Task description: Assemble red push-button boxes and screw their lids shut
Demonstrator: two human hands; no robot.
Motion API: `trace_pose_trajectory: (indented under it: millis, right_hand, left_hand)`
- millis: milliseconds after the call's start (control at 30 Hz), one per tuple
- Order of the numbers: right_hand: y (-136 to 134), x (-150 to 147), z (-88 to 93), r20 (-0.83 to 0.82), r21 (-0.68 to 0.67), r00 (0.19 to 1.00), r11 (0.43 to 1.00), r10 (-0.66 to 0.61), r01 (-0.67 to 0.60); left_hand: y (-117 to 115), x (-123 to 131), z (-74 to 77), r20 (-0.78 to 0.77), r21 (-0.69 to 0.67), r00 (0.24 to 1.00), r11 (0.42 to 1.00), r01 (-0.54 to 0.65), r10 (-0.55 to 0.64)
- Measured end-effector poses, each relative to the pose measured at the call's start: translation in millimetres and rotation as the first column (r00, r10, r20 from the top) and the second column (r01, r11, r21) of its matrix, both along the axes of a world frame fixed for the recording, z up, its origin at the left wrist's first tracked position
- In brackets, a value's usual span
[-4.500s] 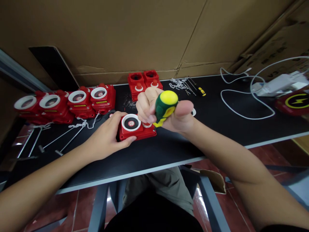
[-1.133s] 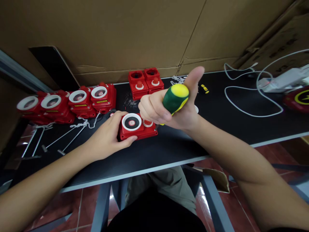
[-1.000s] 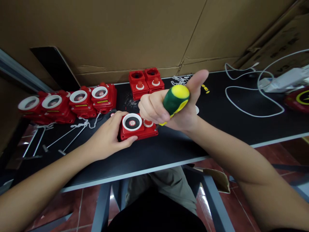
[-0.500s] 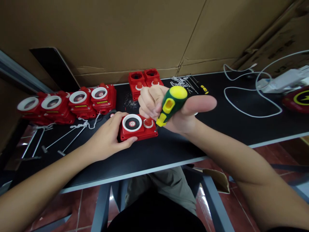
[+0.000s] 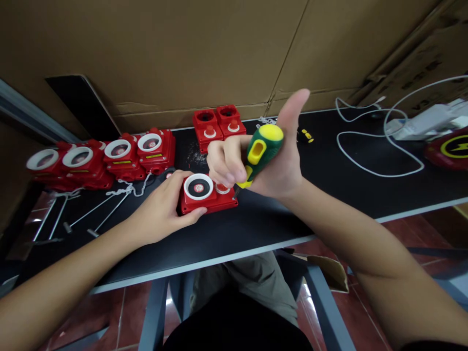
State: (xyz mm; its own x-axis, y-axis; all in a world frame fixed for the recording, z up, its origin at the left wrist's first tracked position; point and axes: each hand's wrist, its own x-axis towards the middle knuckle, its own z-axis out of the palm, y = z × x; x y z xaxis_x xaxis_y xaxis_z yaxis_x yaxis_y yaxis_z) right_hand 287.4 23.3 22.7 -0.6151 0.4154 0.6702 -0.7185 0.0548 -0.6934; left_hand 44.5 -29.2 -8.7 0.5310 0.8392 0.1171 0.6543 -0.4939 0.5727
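Seemingly I'm screwdriving behind the table's front edge (image 5: 219, 260); left hand (image 5: 161, 208) grips red box (image 5: 215, 204), right hand (image 5: 275, 178) screwdriver (image 5: 263, 150); next, press steadily.

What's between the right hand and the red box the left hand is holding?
In the head view, a screwdriver: the right hand grips it, and its thin shaft slants down to the right end of the red box.

From the middle box (image 5: 215, 202) on the table (image 5: 226, 239): four boxes (image 5: 100, 166) at ten o'clock, two boxes (image 5: 218, 134) at twelve, rods (image 5: 111, 213) at nine, cable (image 5: 387, 176) between two and three.
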Motion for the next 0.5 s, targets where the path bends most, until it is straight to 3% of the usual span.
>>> trace_pose_trajectory:
  millis: [100,300,500]
  right_hand:
    - [17,0,-7.0,0.038,0.108,0.997,0.992,0.060,-0.064]
    - [19,13,-4.6,0.166,0.127,0.976,0.978,0.144,-0.166]
    - [-13,20,6.9,0.304,-0.086,0.953,0.996,0.008,0.019]
  left_hand:
    - [0,-1,-1.4,0.003,0.009,1.000,1.000,0.006,-0.006]
    - [1,-1,-1.4,0.008,0.024,1.000,1.000,0.015,-0.015]
    - [0,-1,-1.1,0.005,0.003,1.000,1.000,0.009,-0.009]
